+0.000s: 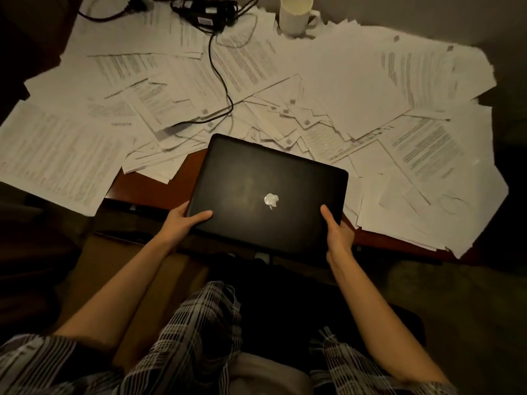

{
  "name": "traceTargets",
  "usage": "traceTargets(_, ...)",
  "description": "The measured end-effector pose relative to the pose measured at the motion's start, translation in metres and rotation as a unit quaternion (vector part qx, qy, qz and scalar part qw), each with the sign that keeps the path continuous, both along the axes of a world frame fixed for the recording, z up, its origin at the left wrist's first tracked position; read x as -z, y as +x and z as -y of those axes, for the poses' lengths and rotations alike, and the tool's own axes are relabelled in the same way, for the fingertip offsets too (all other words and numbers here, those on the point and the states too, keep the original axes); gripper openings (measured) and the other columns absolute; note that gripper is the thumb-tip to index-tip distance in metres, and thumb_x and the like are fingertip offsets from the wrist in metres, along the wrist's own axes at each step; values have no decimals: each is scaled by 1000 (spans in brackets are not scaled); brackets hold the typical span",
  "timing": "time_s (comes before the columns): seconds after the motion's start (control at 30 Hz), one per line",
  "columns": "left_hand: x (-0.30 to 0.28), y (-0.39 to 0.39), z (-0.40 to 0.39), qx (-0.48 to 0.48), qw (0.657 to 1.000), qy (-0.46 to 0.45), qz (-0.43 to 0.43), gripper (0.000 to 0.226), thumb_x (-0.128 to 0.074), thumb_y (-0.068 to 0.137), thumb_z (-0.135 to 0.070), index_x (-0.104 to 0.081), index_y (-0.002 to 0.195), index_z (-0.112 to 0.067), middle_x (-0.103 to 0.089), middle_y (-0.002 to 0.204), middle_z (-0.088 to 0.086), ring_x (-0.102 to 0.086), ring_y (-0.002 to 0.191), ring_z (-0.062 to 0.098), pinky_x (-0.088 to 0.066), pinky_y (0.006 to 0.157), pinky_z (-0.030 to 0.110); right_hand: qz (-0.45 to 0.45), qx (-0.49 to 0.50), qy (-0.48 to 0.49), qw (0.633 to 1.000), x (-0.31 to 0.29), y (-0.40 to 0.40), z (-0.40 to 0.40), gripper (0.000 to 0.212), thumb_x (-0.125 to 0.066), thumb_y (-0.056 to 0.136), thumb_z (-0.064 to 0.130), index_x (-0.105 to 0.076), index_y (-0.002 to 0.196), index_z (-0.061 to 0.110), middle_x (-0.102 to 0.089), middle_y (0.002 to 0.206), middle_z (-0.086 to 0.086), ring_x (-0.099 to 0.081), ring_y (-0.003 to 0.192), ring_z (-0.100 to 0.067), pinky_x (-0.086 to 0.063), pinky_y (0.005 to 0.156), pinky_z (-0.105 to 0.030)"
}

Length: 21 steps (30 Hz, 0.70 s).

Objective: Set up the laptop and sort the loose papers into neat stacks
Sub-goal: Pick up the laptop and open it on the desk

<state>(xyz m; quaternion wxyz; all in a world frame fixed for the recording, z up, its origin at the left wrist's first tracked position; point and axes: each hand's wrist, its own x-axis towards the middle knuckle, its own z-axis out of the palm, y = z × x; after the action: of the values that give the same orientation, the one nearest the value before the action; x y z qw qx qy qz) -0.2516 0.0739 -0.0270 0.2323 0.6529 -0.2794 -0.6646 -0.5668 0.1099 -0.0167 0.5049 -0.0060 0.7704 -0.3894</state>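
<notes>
Laptop [268,192], black and closed with a silver logo on its lid, sits at the near edge of the tabletop [148,189] in the head view, turned at a slant so one far corner points up toward the papers. Its far part lies over the reddish-brown wood and the fringe of the sheets, while its near edge juts out past the tabletop's rim toward the person's lap. Both hands grip it at the near corners: the left hand [185,220] holds the near left corner with the thumb lying flat on the lid and the fingers curled underneath, and the right hand [338,232] clasps the near right edge, thumb on top, fingers tucked out of sight below. Loose papers [328,89] cover nearly the whole tabletop in overlapping, skewed layers, printed sheets fanned to the left, the middle and the right, some hanging over the near edge on both sides. A black cable [221,75] snakes across the sheets from a dark power adapter [206,12] at the far side down toward the laptop's far left corner. A white mug [296,14] stands on the papers at the far edge, right of the adapter. Plaid sleeves [199,332] show at the bottom.
</notes>
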Motion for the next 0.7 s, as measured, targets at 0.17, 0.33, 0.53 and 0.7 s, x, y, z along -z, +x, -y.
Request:
traceTargets(0.17,14,11,-6,95,988,-12,117,52,-71,83,-24,-52,128,-6,-62,118,9,-60,106,24,-49,96,40,-33,-4,21,999,20,11,-5,55,-79,73,40,-64,115,9,-66,101,-2,-60,86,-16,-49,80,-27)
traceTargets(0.33,15,8,-20,97,973,-42,204,72,-76,75,-32,-42,133,-5,-55,126,8,-55,111,23,-56,77,25,-61,-35,8,997,31,14,4,52,-79,73,43,-66,112,10,-66,94,1,-61,82,-14,-51,77,-28)
traceTargets(0.53,18,16,-23,168,955,-114,216,133,-92,54,-25,-2,151,-25,-22,156,5,-28,139,28,-29,111,46,-79,-44,11,996,37,17,14,50,-78,71,47,-68,106,13,-67,94,1,-62,85,-17,-53,81,-32)
traceTargets(0.7,20,19,-8,197,940,-125,251,137,-92,51,-29,0,153,-24,-30,153,7,-30,139,32,-31,110,49,-85,-76,18,993,33,21,29,71,-78,65,56,-65,118,10,-68,109,-3,-63,99,-22,-52,91,-40)
